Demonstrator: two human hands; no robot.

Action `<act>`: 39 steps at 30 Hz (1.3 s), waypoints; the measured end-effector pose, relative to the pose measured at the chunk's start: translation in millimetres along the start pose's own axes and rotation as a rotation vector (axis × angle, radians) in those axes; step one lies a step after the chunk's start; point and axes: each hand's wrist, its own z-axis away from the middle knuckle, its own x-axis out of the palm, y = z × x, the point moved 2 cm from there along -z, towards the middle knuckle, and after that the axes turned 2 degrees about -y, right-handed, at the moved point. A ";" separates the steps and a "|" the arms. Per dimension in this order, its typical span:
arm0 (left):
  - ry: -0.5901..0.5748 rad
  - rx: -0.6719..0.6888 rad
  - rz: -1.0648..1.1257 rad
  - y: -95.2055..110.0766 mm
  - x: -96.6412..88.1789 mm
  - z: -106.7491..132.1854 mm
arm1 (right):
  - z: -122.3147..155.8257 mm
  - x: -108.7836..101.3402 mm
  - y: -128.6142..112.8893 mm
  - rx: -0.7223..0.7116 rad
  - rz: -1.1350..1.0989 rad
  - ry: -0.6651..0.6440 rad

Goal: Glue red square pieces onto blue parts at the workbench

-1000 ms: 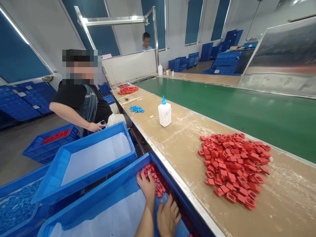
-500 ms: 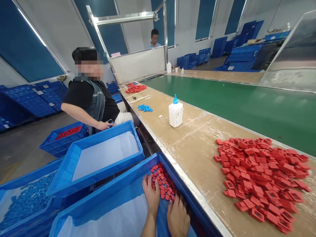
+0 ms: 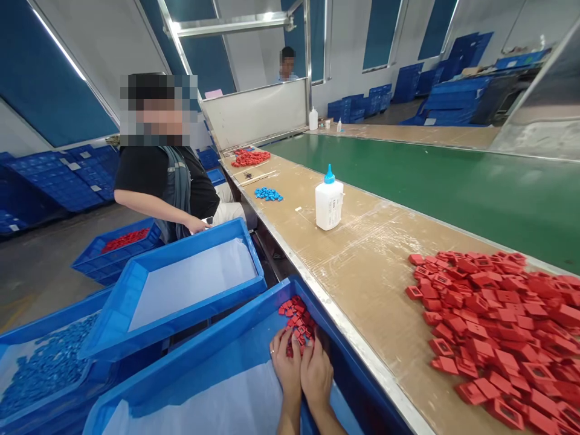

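Blue parts (image 3: 49,362) heap in tray at L, cut off by frame edge. In blue tray (image 3: 194,344), person's L hand (image 3: 286,365) and R hand (image 3: 317,374) sit side by side, fingers (image 3: 283,344) together, touching small red sq. plastic parts (image 3: 296,320) that run lengthwise away from hands; grip can't be told, tips partly hidden. Big red pile (image 3: 498,338) on work bench (image 3: 362,284) at R runs out of frame.

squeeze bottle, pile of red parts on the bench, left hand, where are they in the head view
squeeze bottle (image 3: 328,208), head view, on its white body
pile of red parts (image 3: 493,338), head view, near its middle
left hand (image 3: 286,367), head view, on its back
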 end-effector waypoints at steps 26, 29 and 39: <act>-0.141 -0.626 0.918 57.9 1.3 10.4 | -1.3 -29.3 -22.2 0.192 -0.791 0.064; -0.123 -0.623 0.978 82.8 -14.8 -1.8 | -3.6 -47.0 -52.3 0.124 -0.886 0.073; -0.039 -0.633 0.997 110.1 -54.2 -20.4 | 5.2 -55.3 -93.7 0.125 -1.055 0.148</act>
